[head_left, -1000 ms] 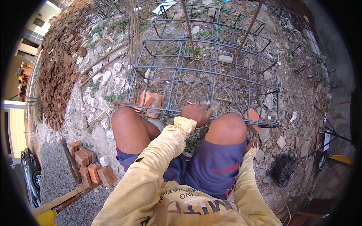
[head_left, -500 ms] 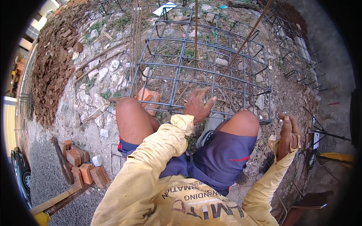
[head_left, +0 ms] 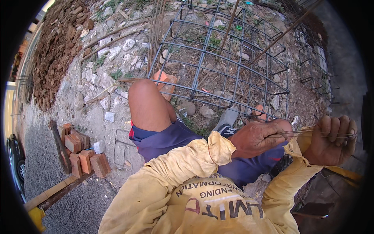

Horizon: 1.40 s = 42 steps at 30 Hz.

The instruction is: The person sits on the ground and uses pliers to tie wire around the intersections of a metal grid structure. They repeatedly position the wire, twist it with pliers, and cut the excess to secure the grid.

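A few thin strands of binding wire (head_left: 299, 132) stretch between my two hands, over my right knee. My left hand (head_left: 255, 139) pinches one end of the strands, thumb and fingers pressed together. Toward the right edge, my right hand (head_left: 332, 141) is closed in a fist around the same wire, with a short bit poking out past the fingers. Just beyond my knees lies a rebar cage (head_left: 204, 52) of dark crossed bars with bent ties; neither hand touches it. An orange brick (head_left: 168, 87) sits by the cage's near left corner.
Several bricks (head_left: 87, 160) are piled at the left, beside a dark bar (head_left: 59, 146) and a timber plank (head_left: 50, 194). Loose rubble (head_left: 106, 102) and a soil heap (head_left: 54, 54) lie farther off. Long rods lean across the cage. Another cage (head_left: 311, 62) stands at far right.
My left hand has moved from over the cage's near edge rightward to my right knee and now pinches wire. My right hand has risen and closed around the wire. The view has shifted slightly.
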Tool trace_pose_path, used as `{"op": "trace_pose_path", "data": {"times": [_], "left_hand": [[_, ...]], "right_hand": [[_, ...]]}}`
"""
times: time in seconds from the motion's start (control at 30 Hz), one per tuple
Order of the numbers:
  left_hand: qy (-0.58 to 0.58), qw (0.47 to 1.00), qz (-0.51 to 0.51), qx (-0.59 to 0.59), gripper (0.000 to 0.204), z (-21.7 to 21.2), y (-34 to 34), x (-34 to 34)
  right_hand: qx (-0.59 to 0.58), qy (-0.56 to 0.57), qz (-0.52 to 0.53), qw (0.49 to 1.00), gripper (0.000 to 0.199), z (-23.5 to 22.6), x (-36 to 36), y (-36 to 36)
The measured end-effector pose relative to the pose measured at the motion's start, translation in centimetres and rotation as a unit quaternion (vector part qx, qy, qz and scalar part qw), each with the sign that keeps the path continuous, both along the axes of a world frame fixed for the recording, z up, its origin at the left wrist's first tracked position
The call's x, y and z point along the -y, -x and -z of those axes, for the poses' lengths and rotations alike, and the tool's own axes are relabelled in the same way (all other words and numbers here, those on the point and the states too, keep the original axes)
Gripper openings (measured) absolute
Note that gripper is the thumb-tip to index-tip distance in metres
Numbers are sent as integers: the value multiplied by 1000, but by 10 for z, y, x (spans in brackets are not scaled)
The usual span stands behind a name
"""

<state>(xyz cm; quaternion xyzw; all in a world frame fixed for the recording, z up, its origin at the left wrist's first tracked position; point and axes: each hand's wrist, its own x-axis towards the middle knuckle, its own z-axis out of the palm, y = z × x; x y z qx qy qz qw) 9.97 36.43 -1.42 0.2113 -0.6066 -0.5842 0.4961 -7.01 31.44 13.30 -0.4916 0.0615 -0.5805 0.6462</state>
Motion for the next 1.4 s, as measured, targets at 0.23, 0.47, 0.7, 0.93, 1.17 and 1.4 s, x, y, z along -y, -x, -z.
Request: {"op": "trace_pose_path", "data": {"times": [0.23,0.47,0.7,0.93,1.17,1.4], "left_hand": [[-127,990,2,-67,39,46,-32,-32],[-191,970,42,145,35,51,-48,-23],[-68,930,-218,288,31,44,-74,25],[191,888,-237,346,20,-8,-90,44],[264,863,-190,387,13,-30,-105,44],[51,905,-112,407,19,-4,-140,53]], "right_hand": [[8,-61,117,991,19,21,-1,29],[-106,-34,216,970,27,52,-13,54],[-449,-5,285,847,32,69,-39,76],[-560,-126,115,811,47,83,-54,78],[-719,-1,56,693,70,107,-49,71],[-538,-137,94,827,38,116,-52,56]]}}
